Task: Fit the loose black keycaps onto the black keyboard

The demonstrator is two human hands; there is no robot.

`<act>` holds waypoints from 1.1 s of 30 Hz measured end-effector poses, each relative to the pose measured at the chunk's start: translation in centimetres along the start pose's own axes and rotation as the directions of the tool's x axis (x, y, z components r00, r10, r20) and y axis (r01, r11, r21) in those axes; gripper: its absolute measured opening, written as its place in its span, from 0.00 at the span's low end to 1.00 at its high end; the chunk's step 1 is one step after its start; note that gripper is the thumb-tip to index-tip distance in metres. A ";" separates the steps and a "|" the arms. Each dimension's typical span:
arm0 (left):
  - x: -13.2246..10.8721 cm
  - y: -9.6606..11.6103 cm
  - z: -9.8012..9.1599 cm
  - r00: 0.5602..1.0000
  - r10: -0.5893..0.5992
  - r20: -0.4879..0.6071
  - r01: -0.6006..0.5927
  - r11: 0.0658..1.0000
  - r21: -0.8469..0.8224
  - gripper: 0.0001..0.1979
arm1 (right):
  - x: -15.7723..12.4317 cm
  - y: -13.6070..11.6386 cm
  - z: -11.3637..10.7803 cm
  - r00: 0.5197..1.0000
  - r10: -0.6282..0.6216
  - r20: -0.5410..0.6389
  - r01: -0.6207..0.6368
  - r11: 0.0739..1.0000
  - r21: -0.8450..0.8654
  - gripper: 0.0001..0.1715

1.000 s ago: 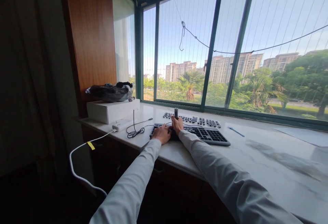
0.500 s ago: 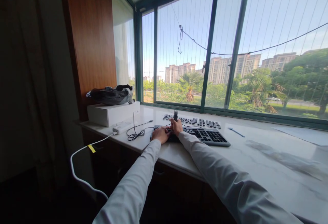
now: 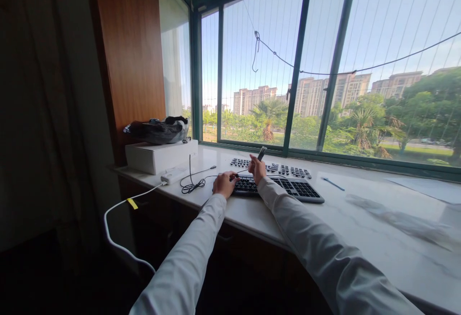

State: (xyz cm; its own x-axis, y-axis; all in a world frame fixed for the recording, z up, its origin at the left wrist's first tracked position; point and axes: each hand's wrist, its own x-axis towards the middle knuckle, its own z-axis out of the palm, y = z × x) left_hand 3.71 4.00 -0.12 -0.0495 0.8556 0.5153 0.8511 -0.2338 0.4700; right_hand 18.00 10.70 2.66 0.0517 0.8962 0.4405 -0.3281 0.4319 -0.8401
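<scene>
A black keyboard (image 3: 300, 189) lies near the front edge of the white marble-patterned counter, with a pale strip along its front. Over its left end rests my left hand (image 3: 224, 184). The thumb and fingers of that hand are bent together at the keys, and what they pinch, if anything, is too small to make out. My right hand (image 3: 257, 170) is closed around a dark cylindrical tool (image 3: 262, 152), just above the middle of the keyboard. The tool's top end sticks up, tilted to the right; its lower end is hidden.
Loose keycaps (image 3: 295, 172) lie in rows behind the keyboard. A coiled black cable (image 3: 189, 187) and a white power strip (image 3: 175, 175) are to the left, before a white box (image 3: 158, 155) with a dark bag (image 3: 158, 130). Rightward lie a blue stick (image 3: 333, 183) and clear plastic (image 3: 396, 219).
My right hand has lifted and shifted right with the tool, which has gone from upright to tilted. My left hand stays at the keyboard's left end. The view has shifted slightly.
</scene>
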 end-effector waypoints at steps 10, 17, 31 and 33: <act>-0.8 0.9 -0.5 0.997 -0.006 -0.082 0.013 0.996 0.086 0.13 | -0.1 1.1 -1.5 0.945 -0.069 0.321 0.258 0.759 -0.598 0.14; -0.6 0.5 -0.3 0.996 0.021 -0.081 -0.012 0.994 0.111 0.14 | 0.3 1.5 -1.9 0.952 -0.042 0.303 0.218 0.787 -0.577 0.10; -0.9 0.8 -0.7 0.997 -0.043 -0.061 0.052 0.987 0.154 0.17 | 0.4 1.9 -2.3 0.875 -0.110 0.471 0.457 0.507 -0.731 0.14; -0.9 0.9 -0.7 0.997 -0.043 -0.069 0.053 0.987 0.149 0.17 | 0.1 1.4 -2.2 0.881 -0.069 0.467 0.452 0.411 -0.791 0.17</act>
State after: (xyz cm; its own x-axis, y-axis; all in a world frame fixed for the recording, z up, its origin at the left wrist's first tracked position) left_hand 4.16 2.66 0.37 -0.1220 0.8306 0.5433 0.9158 -0.1167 0.3842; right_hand 19.61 11.65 0.79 -0.3724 0.7127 0.5945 0.6348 0.6629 -0.3970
